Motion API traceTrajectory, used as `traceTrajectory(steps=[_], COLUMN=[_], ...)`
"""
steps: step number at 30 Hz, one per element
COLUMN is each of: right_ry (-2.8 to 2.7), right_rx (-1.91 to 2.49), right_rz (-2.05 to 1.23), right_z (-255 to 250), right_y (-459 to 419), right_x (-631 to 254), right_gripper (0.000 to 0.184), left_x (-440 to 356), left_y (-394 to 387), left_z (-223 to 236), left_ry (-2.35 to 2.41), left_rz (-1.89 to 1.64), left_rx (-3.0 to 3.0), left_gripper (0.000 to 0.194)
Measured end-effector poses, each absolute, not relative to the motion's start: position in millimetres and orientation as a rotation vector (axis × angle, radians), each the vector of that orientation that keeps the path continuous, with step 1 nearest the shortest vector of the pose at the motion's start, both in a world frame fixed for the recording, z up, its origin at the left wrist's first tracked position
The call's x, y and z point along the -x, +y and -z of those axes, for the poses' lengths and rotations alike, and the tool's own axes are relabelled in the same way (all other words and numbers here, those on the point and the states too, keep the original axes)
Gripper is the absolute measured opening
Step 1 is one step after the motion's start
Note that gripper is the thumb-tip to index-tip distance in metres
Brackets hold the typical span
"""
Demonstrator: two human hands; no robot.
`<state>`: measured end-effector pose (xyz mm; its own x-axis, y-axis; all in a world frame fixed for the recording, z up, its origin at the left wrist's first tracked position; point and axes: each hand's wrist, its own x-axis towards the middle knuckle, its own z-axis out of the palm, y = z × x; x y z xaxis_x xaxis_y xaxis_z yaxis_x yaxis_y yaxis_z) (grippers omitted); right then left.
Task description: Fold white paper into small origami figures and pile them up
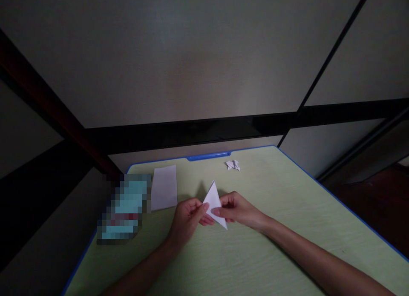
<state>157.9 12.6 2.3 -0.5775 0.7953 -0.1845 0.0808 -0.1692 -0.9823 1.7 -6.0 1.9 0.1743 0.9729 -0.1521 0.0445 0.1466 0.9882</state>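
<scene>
A white sheet of paper folded into a triangle (213,199) is held above the table, one corner pointing away from me and another down to the right. My left hand (191,217) pinches its left side, thumb on top and fingers underneath. From the right, my right hand (234,208) grips the other side, its thumb lying flat on the paper's face. Both thumbs are close together near the middle of the fold. The fingers behind the paper are partly hidden.
A stack of white paper (164,188) lies at the table's left, beside a pixelated light-blue item (128,202). Small folded white paper pieces (233,165) sit near the far edge. The pale green table (217,262) has a blue rim and a blue groove (209,156); cabinet panels stand behind it.
</scene>
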Motion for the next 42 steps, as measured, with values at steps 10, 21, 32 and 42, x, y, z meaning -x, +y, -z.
traceTrajectory(steps=[10, 21, 32, 42], right_ry=[-1.649, -1.589, -1.378, -1.274], right_rx=[1.039, 1.036, 0.962, 1.017], right_rz=[-1.857, -1.798, -1.442, -1.229], right_z=[-1, -1, 8, 7], right_y=[15, 13, 2, 1], right_x=[-164, -160, -152, -154], right_gripper=[0.022, 0.017, 0.014, 0.014], left_x=[-1, 0, -3, -5], left_y=[-4, -4, -5, -8], left_z=[-4, -5, -1, -3], left_ry=[1.185, 1.248, 1.165, 1.143], left_rz=[-0.963, -1.05, -1.093, -1.002], left_rx=[-1.162, -1.139, -1.004, -1.044], left_gripper=[0.022, 0.023, 0.021, 0.021])
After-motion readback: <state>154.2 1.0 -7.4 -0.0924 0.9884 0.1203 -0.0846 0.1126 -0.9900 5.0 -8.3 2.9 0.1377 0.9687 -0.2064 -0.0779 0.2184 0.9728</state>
